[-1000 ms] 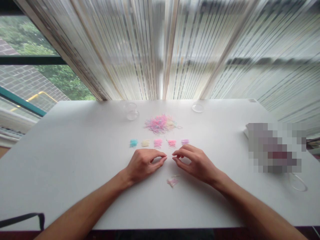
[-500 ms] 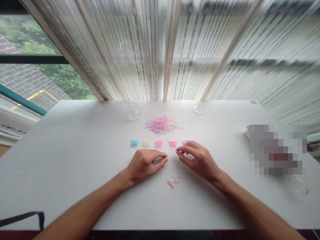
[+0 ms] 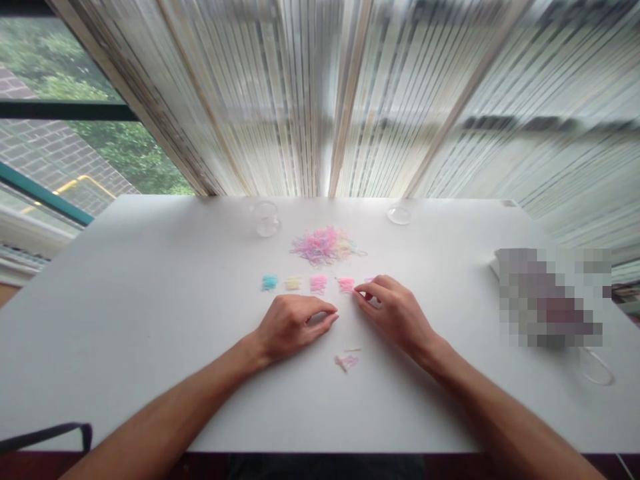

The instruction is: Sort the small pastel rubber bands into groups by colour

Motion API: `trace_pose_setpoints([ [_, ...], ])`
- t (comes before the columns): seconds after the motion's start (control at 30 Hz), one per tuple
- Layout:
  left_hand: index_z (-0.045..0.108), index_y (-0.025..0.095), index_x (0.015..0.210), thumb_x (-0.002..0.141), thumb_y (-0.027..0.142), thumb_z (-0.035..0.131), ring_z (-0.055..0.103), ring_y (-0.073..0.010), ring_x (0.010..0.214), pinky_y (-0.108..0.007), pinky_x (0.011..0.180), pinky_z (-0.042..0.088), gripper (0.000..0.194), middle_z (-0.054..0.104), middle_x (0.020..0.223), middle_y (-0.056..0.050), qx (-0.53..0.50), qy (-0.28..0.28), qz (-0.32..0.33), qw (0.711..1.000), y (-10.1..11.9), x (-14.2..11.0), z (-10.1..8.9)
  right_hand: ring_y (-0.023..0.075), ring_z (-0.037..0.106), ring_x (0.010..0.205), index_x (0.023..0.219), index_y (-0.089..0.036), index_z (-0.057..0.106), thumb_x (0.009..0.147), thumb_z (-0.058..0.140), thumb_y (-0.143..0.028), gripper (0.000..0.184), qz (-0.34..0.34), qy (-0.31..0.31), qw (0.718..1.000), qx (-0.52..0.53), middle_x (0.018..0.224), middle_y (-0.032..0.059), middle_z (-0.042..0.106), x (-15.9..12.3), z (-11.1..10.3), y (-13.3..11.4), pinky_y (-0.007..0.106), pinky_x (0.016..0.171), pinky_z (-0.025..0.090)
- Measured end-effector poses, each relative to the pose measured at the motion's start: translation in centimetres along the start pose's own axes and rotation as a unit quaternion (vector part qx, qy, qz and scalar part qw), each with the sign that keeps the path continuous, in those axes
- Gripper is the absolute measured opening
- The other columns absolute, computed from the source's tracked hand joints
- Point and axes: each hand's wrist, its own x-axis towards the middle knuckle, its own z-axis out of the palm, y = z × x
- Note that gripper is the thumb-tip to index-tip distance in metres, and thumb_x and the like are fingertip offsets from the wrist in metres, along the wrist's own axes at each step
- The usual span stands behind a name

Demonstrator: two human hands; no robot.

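Note:
Small pastel bands, which look like elastic bands, lie on the white table (image 3: 150, 320). Sorted groups form a row: a blue group (image 3: 270, 283), a pale yellow group (image 3: 293, 283), a pink group (image 3: 318, 284), a coral-pink group (image 3: 346, 285) and a lilac group (image 3: 369, 280), partly hidden by my right hand (image 3: 395, 310). That hand is pinched, fingertips at the right edge of the coral-pink group; anything between them is too small to make out. My left hand (image 3: 290, 325) rests below the row, thumb and fingertips slightly apart, nothing visible between them. A few loose bands (image 3: 347, 361) lie nearer me.
A mixed heap of bands (image 3: 324, 245) lies behind the row. Clear round containers or lids (image 3: 267, 225) stand at back left, and another clear round piece (image 3: 399, 215) at back right. A blurred-out object (image 3: 545, 300) with a cord loop is on the right. A dark strap (image 3: 45, 433) lies front left.
My right hand has moved slightly up, its fingertips now reaching the coral-pink group. My left hand has barely moved. The whole view has shifted slightly.

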Motion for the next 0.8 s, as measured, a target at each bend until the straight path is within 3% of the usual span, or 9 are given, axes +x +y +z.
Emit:
trace_pose_setpoints([
  [0.2,0.074,0.018,0.095,0.093,0.020,0.064,0.070,-0.0129,0.065,-0.023,0.063,0.053,0.010,0.079,0.086,-0.002,-0.016,-0.014,0.001,1.000,-0.1,0.0,-0.1,0.0186,0.062,0.072,0.091,-0.020,0.071,0.097,0.059,-0.021,0.014,0.005,0.026,1.000,0.004,0.079,0.0050,0.065,0.1,-0.6,0.2,0.030,0.067,0.049],
  [0.3,0.074,0.018,0.097,0.094,0.020,0.062,0.071,-0.0136,0.071,-0.023,0.066,0.052,0.012,0.078,0.087,-0.003,-0.047,-0.053,0.021,0.997,0.0,0.0,-0.4,0.0177,0.061,0.070,0.092,-0.019,0.070,0.096,0.058,-0.021,0.013,0.003,0.029,0.999,0.028,0.079,0.0049,0.065,0.0,-1.4,0.2,0.029,0.065,0.048],
  [0.37,0.074,0.019,0.096,0.094,0.020,0.062,0.071,-0.0134,0.073,-0.023,0.066,0.052,0.012,0.077,0.088,-0.003,-0.066,-0.094,0.037,0.993,0.1,0.0,-0.8,0.0162,0.059,0.069,0.091,-0.019,0.070,0.095,0.059,-0.019,0.012,-0.013,-0.016,0.998,0.062,0.079,0.0040,0.065,0.0,-2.2,0.0,0.028,0.065,0.047],
  [0.47,0.075,0.021,0.094,0.091,0.020,0.064,0.067,-0.0123,0.069,-0.023,0.062,0.048,0.011,0.075,0.087,-0.002,-0.061,-0.138,0.050,0.987,0.4,-0.2,-1.3,0.0146,0.059,0.070,0.087,-0.020,0.070,0.091,0.062,-0.016,0.010,-0.059,-0.157,0.978,0.124,0.077,0.0012,0.063,-0.1,-3.5,-0.6,0.025,0.063,0.045],
  [0.6,0.075,0.024,0.096,0.084,0.019,0.066,0.063,-0.0121,0.065,-0.025,0.060,0.044,0.015,0.074,0.087,0.000,-0.035,-0.175,0.053,0.982,0.7,-0.5,-1.5,0.0131,0.060,0.070,0.087,-0.021,0.071,0.086,0.068,-0.012,0.010,-0.042,-0.296,0.940,0.165,0.080,-0.0009,0.064,-0.4,-4.3,-1.6,0.023,0.065,0.046],
  [0.8,0.075,0.027,0.092,0.082,0.021,0.069,0.062,-0.0119,0.065,-0.025,0.062,0.043,0.014,0.073,0.086,0.003,-0.029,-0.203,0.065,0.977,1.2,-0.4,-1.3,0.0141,0.059,0.071,0.080,-0.021,0.067,0.081,0.066,-0.006,0.015,-0.027,-0.331,0.930,0.161,0.079,-0.0012,0.063,-0.7,-4.1,-2.0,0.024,0.064,0.044],
])
